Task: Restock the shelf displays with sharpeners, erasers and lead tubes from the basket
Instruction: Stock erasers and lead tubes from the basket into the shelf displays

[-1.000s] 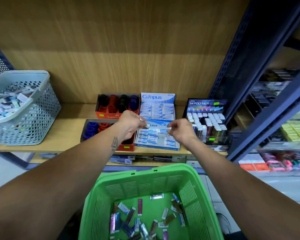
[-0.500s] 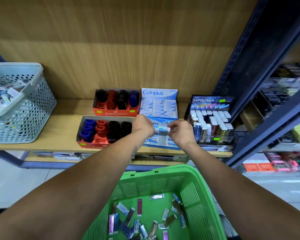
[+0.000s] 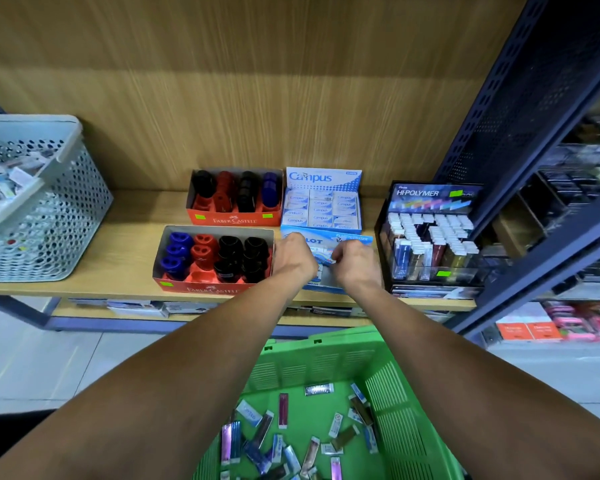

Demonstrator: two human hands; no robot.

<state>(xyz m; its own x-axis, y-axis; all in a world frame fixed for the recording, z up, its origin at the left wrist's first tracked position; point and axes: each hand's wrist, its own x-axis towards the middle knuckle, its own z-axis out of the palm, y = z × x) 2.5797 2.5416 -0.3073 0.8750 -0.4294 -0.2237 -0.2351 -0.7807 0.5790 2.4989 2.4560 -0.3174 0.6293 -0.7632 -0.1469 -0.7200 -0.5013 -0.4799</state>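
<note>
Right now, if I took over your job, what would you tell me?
Both hands are at the Pilot eraser box: left hand curled over it, right hand pinching a small eraser. Both Faber-Castell sharpener boxes look full, and so does the Campus box. Left to do: the erasers and lead tubes lying loose in the green basket; tubes go in the Hi-Polymer display.

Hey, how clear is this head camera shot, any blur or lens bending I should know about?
Head view: streaky motion blur smears the wooden back panel and the grey perforated basket; the red Faber-Castell sharpener boxes and the "Campus" lettering read sharp enough. Wide-angle bending bows the dark blue shelf upright and stretches both forearms. Lighting is even, with no strong glare.
</note>
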